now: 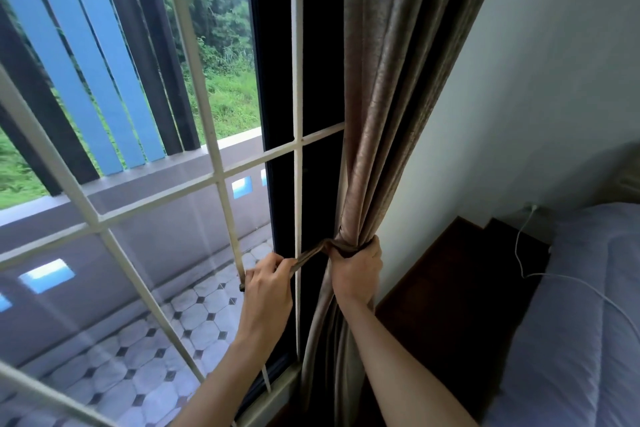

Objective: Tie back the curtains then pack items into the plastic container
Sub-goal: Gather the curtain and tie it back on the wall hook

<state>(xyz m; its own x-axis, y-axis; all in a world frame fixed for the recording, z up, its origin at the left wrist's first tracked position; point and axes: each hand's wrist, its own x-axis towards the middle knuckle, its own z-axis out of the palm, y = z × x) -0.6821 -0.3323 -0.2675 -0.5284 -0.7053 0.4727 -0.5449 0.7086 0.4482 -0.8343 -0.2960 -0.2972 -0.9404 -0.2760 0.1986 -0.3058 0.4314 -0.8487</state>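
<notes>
Curtain (391, 114) gathered in gripping right hand (356, 267); left hand (268, 282) pinches tie-back (311, 253) taut (knot unfinished); packing not begun.

Soft daylight enters through the window (145, 156); the wall (554, 80) on the right is dimmer. Straight lines bend at the edges, and faint reflections lie on the glass.
</notes>
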